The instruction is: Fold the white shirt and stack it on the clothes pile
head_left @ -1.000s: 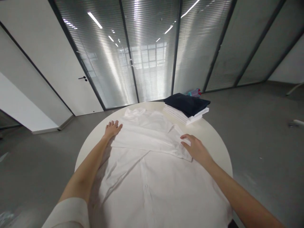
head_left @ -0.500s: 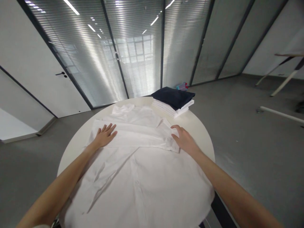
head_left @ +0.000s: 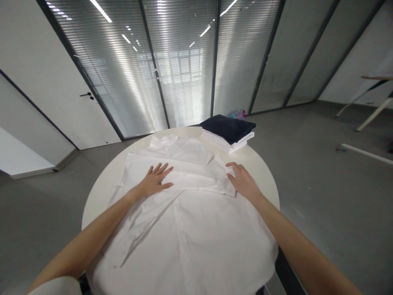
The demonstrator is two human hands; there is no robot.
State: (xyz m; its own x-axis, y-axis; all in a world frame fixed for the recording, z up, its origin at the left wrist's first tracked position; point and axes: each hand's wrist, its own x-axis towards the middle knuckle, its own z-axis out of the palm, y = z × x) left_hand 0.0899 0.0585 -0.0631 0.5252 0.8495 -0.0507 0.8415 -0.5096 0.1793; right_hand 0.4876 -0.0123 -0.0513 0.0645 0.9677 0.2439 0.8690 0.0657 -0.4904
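A white button-up shirt [head_left: 208, 229] lies spread over the round table, its button placket facing up and its lower part hanging over the near edge. One sleeve is laid straight across the chest, with its cuff at the right; the other slants down toward the lower left. My left hand [head_left: 155, 181] rests flat on the crosswise sleeve, fingers spread. At the cuff end, my right hand [head_left: 244, 181] touches the cloth with curved fingers, thumb and index finger apart.
A stack of folded white clothes [head_left: 225, 143] with a dark navy folded garment [head_left: 229, 128] on top sits at the far right of the white round table [head_left: 262, 172]. Behind it, a colourful item [head_left: 238, 114] is partly hidden. Glass partitions and a door stand beyond.
My left hand has slid right along the sleeve toward the shirt's middle. My right hand stays at the cuff. The whole view has shifted slightly.
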